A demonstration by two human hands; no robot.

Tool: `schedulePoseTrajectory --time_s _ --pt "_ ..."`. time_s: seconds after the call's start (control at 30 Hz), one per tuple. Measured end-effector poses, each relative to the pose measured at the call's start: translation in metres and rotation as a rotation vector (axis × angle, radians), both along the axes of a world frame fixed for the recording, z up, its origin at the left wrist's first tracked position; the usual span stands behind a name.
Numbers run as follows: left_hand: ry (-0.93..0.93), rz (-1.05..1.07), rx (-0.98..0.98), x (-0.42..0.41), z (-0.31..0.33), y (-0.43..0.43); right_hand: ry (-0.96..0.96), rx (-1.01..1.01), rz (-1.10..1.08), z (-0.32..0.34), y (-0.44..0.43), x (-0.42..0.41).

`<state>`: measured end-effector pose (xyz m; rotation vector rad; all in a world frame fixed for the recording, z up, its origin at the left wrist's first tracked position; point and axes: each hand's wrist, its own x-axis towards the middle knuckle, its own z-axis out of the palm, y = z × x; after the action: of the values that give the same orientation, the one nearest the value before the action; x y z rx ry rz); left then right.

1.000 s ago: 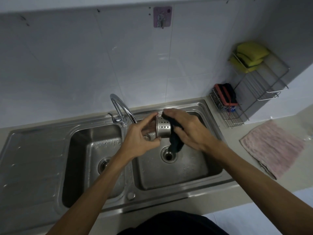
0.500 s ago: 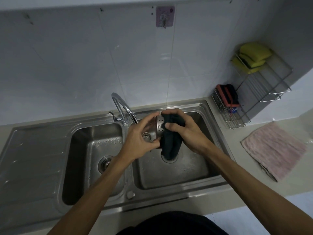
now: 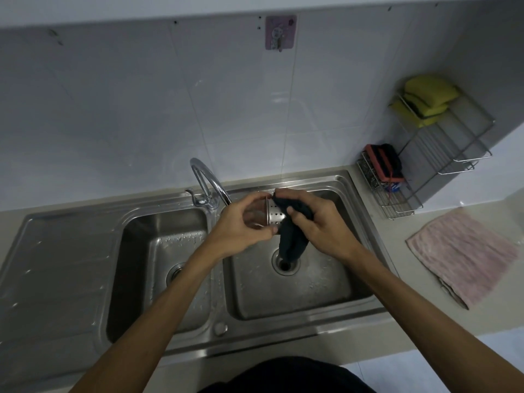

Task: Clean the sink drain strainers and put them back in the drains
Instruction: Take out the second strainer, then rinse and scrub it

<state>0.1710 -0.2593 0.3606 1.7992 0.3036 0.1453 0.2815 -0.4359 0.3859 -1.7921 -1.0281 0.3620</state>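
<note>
My left hand holds a perforated steel drain strainer on its side above the right basin of the double sink. My right hand presses a dark cloth against the strainer's far end, and the cloth's tail hangs down toward the open right drain. The left basin's drain shows at the bottom of that basin, partly behind my left forearm; I cannot tell if a strainer sits in it.
A curved chrome tap stands behind the divider, close to my left hand. A wire rack with yellow sponges and a red-edged scrubber stands at the right. A pink towel lies on the counter.
The strainer has been turned in my left hand. My right hand has slid the cloth off the strainer's side toward its right end, so the perforated wall shows again.
</note>
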Motion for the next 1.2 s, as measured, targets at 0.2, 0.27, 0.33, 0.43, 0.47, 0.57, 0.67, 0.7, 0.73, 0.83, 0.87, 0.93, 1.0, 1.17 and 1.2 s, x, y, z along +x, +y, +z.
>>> schedulePoseTrajectory --time_s 0.2,0.27,0.33,0.43,0.47,0.57,0.67,0.7,0.73,0.83,0.87,0.93,1.0,1.17,1.2 --pt "-0.071 0.005 0.071 -0.001 -0.006 -0.001 -0.339 -0.162 0.147 0.006 0.007 -0.005" --pt "-0.065 0.009 0.081 -0.001 -0.006 0.001 -0.480 -0.168 0.229 0.001 0.007 -0.012" --pt "-0.077 -0.008 0.102 -0.004 -0.007 0.001 -0.374 -0.148 0.146 0.003 0.009 -0.002" --pt "-0.121 -0.006 0.124 -0.008 -0.005 -0.003 -0.218 -0.149 0.004 0.009 0.007 0.009" --pt "-0.138 0.008 0.130 -0.008 -0.003 -0.002 -0.249 -0.149 0.024 0.012 0.007 0.003" --pt "-0.179 0.042 0.147 -0.009 -0.002 0.001 -0.319 -0.114 0.114 0.013 0.006 -0.004" --pt "-0.184 0.023 0.134 -0.010 0.000 -0.003 -0.168 -0.137 -0.023 0.009 0.007 0.007" --pt "-0.181 0.034 0.118 -0.011 0.001 -0.003 -0.146 -0.115 -0.044 0.010 0.008 0.002" --pt "-0.183 0.057 0.097 -0.011 0.001 -0.003 -0.131 -0.089 -0.047 0.011 0.008 -0.007" --pt "-0.183 0.134 0.000 -0.011 0.001 -0.003 -0.131 0.001 0.007 0.004 0.007 -0.019" --pt "-0.182 0.153 -0.027 -0.011 0.000 -0.005 -0.068 0.003 -0.034 0.002 0.008 -0.020" --pt "-0.182 0.201 -0.078 -0.011 -0.001 -0.010 0.003 0.013 -0.109 -0.002 0.007 -0.028" --pt "-0.196 0.256 -0.116 -0.011 -0.001 -0.012 0.014 0.071 -0.130 -0.005 0.008 -0.044" --pt "-0.197 0.265 -0.148 -0.012 0.004 -0.013 0.125 0.102 -0.163 -0.015 0.010 -0.041" --pt "-0.190 0.277 -0.150 -0.012 0.006 -0.012 0.121 0.092 -0.178 -0.017 0.009 -0.044"
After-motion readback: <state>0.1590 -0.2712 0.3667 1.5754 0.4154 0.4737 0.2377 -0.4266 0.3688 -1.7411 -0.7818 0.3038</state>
